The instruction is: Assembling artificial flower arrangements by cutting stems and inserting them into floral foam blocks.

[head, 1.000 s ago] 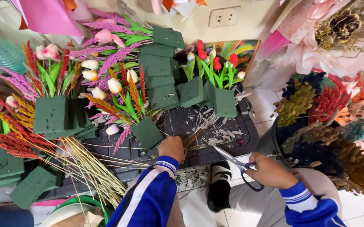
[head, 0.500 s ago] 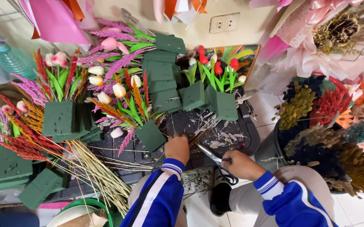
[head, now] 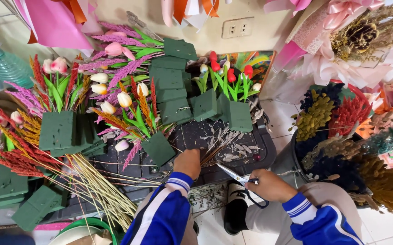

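Head view: looks down on a dark surface (head: 232, 136) crowded with green foam blocks and artificial flowers.
Left hand: the left hand (head: 188, 164) is curled around the lower ends of a bundle of dried stems (head: 217, 149), pinching them just beside a foam block (head: 158, 148).
Right hand: the right hand (head: 269, 185) has its fingers through the handles of the scissors (head: 235, 174), closed around them; the blades stand slightly parted.
Stem axis: the bundle runs from the left hand up and to the right across the surface.
Scissors to stems: the blade tips point up-left toward the left hand, close below the stems, not touching.
Nearer hand: the left hand is on the stems; the right hand sits lower and to the right, apart.
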